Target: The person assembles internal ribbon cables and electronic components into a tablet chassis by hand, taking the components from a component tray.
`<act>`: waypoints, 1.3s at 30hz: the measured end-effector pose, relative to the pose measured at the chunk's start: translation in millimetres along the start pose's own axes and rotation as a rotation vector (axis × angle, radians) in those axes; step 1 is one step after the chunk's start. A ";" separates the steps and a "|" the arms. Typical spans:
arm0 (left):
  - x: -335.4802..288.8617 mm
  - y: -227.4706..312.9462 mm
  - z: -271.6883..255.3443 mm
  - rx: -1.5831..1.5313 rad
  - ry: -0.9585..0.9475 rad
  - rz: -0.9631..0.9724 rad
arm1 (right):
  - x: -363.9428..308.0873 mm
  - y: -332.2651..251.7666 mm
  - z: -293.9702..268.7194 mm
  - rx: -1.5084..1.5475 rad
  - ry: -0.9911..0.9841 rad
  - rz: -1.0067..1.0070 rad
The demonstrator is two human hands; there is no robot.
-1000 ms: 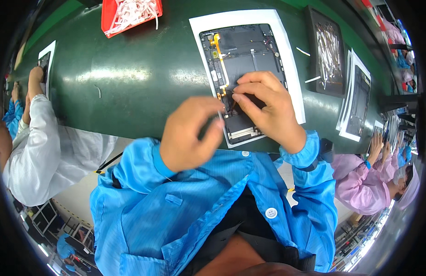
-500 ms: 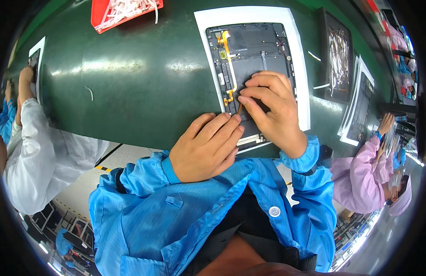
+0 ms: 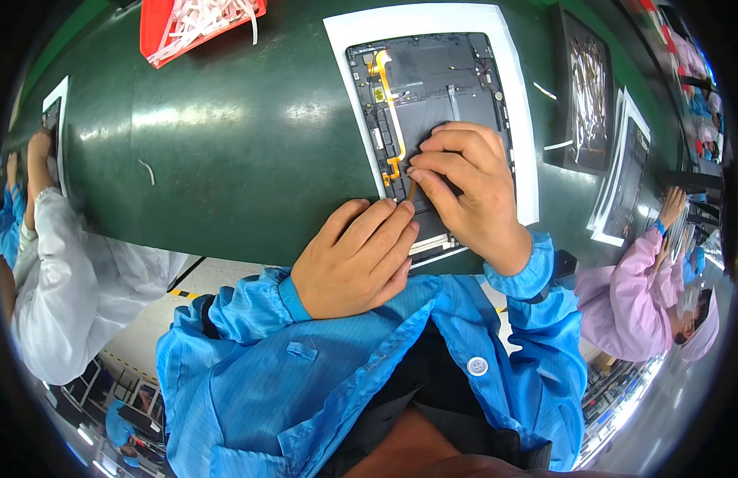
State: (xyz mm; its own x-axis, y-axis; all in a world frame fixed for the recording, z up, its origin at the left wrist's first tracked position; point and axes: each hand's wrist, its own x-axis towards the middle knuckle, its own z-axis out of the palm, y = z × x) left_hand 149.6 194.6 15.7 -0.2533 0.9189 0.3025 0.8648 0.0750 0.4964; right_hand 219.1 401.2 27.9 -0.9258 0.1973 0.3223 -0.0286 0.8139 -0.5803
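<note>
A black tablet-like housing [image 3: 431, 103] lies on a white sheet [image 3: 515, 95] in front of me, its inner side facing up. A gold-orange flex cable [image 3: 390, 95] with a white stretch runs down its left part. My right hand [image 3: 471, 179] is over the housing's lower half, thumb and forefinger pinched on a thin orange-brown strip [image 3: 412, 190]. My left hand [image 3: 354, 253] reaches to the housing's lower left corner. Its fingers are stretched out side by side, the fingertips resting by the strip's lower end. What lies under those fingertips is hidden.
A red bin [image 3: 155, 41] of white strips stands at the far left. At the right are a dark tray [image 3: 557, 131] of shiny strips and another housing [image 3: 626, 179] on white sheets. Loose white strips [image 3: 148, 170] lie on the green table [image 3: 225, 183]. Co-workers sit on both sides.
The view has shifted slightly, so the bin and housing appear a little displaced. Both my hands keep nearly the same hold and place on the housing.
</note>
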 end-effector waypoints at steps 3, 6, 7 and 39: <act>0.1 -0.5 0.8 0.014 -0.005 0.014 | 0.0 0.4 0.0 0.001 0.010 -0.011; -0.2 1.4 2.4 0.036 -0.001 0.008 | -2.2 2.3 0.9 -0.014 -0.002 -0.031; 0.7 1.6 2.4 0.037 -0.001 0.006 | -3.1 3.1 1.4 -0.021 -0.001 -0.020; 2.6 8.0 1.9 0.078 -0.022 -0.025 | 1.2 2.3 0.6 0.066 0.058 -0.054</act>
State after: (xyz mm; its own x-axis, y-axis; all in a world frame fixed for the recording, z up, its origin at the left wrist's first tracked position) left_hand 156.8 198.4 18.9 -0.2666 0.9244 0.2728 0.8898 0.1274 0.4381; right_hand 217.7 403.0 26.5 -0.8992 0.1866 0.3958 -0.1043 0.7871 -0.6080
